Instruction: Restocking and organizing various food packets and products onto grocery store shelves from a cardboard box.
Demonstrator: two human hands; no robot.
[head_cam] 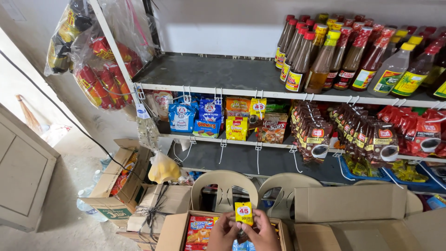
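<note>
Both hands are at the bottom centre of the view, directly above an open cardboard box (174, 230). The left hand (224, 234) and right hand (264, 235) are drawn together, fingertips meeting on a small yellow sachet (243, 213) with a red and white label. The sachet is upright, pinched at its lower edge; each hand's grip is closed on it by the fingertips, the left from the left side and the right from the right. The sachet stands above the box, in front of the backs of two beige plastic chairs (226, 186).

Inside the box, just left of the hands, lie orange and red packets (200, 231). Blue packaging shows below the hands; its kind cannot be told. To the right of the box stands a second, larger cardboard box (353, 204) with its flap raised. To the left of the box are a tied carton (160, 200), a yellow bag (162, 169) above it, and a further open carton (118, 179) on the floor.

Behind the chairs, well above the box, stands a metal shelf unit (209, 74). Its top shelf carries sauce bottles (325, 56) with red and yellow caps. Strips of snack packets (195, 116) and coffee sachets (367, 135) hang from hooks on the shelf edges. Clear bags of red packets (102, 69) hang at the unit's left upright.
</note>
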